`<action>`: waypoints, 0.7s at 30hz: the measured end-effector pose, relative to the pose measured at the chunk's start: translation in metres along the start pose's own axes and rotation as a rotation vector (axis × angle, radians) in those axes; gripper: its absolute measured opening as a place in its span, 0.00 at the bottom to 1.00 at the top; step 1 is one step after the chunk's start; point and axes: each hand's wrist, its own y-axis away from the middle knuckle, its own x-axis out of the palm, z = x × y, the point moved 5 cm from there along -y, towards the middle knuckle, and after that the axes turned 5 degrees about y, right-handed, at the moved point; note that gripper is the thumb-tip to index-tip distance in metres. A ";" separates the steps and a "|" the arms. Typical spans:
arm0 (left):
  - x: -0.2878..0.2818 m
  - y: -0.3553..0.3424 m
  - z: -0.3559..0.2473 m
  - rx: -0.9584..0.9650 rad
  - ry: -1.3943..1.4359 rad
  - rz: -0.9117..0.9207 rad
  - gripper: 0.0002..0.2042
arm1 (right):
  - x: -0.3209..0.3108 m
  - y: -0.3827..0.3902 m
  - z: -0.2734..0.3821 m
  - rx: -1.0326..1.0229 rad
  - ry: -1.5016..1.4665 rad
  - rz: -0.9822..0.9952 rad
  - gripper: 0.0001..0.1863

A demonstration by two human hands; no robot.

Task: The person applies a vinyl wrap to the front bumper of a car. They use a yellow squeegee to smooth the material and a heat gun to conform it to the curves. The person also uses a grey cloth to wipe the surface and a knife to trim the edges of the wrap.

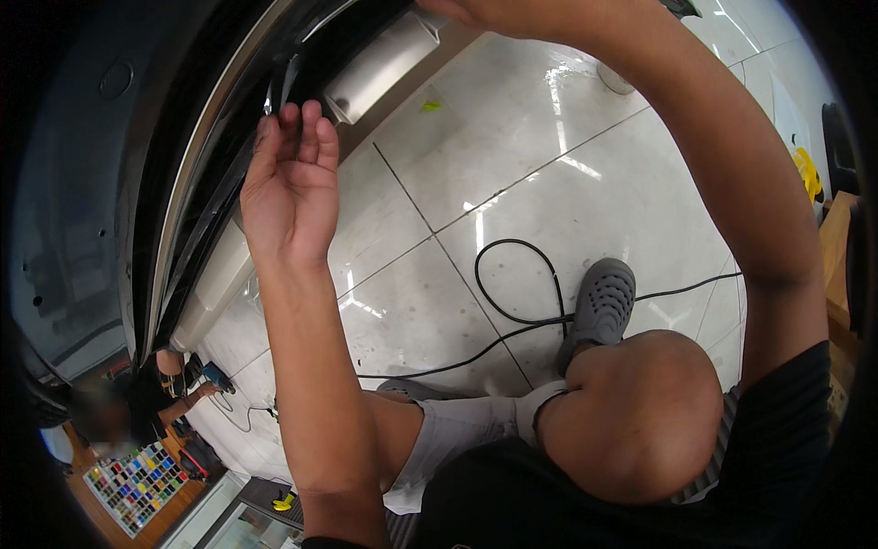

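My left hand (pixel 293 188) is raised palm up beside the lower edge of a dark car. Its thumb and index finger come close together at a thin shiny strip (pixel 269 99), perhaps clear film; what lies between them is too small to make out. The other fingers are bent upward near the black sill (pixel 215 197). My right hand (pixel 450 9) reaches to the car's underside edge at the top, next to a silvery panel (pixel 389 69). The frame cuts off its fingers, so its grip is hidden.
A black cable (pixel 476 274) loops over the tiled floor (pixel 393 274) beside my grey clog (pixel 605 297). At the lower left another person (pixel 146 403) holds a blue power tool (pixel 218 377), near a board of coloured samples (pixel 137 485). Something yellow (pixel 808 174) is at the right.
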 end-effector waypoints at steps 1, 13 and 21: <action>0.002 0.000 0.003 -0.015 0.013 0.014 0.08 | -0.004 0.001 -0.003 -0.007 0.020 0.005 0.11; -0.003 0.001 0.005 -0.014 -0.052 -0.053 0.04 | -0.007 0.016 -0.026 -0.007 0.077 -0.022 0.12; -0.007 0.001 0.005 -0.016 -0.069 -0.048 0.06 | -0.011 0.022 -0.036 -0.032 0.136 0.033 0.14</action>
